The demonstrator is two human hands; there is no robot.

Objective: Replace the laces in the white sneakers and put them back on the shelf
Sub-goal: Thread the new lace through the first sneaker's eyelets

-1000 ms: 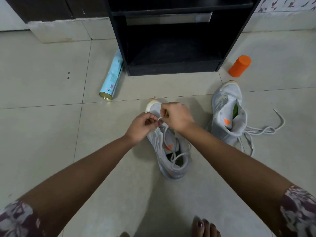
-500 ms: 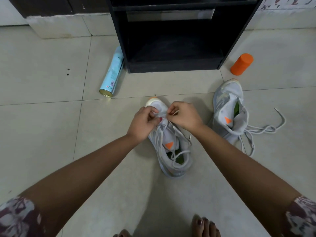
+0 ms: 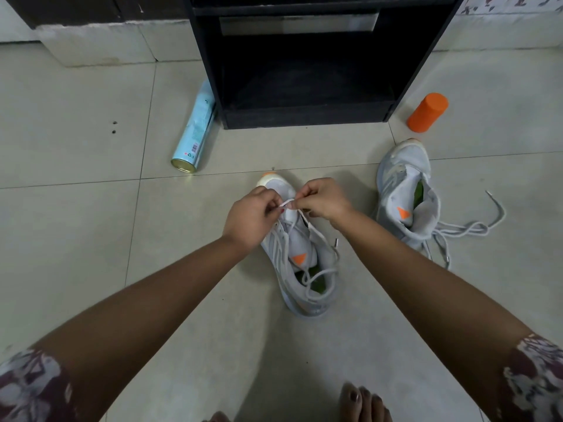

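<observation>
Lace [image 3: 286, 204] now spans taut between left hand [image 3: 249, 217] and right hand [image 3: 323, 202], both pinching it over the toe eyelets of the centre sneaker [image 3: 300, 269] on the floor, hands pulled apart since a second ago, so lacing looks barely started.

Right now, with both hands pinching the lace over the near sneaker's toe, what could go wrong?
1. The left hand and right hand pinch only a short bit of lace; it may slip free.
2. The other sneaker has a loose lace trailing over the floor; it could snag or tangle.
</observation>
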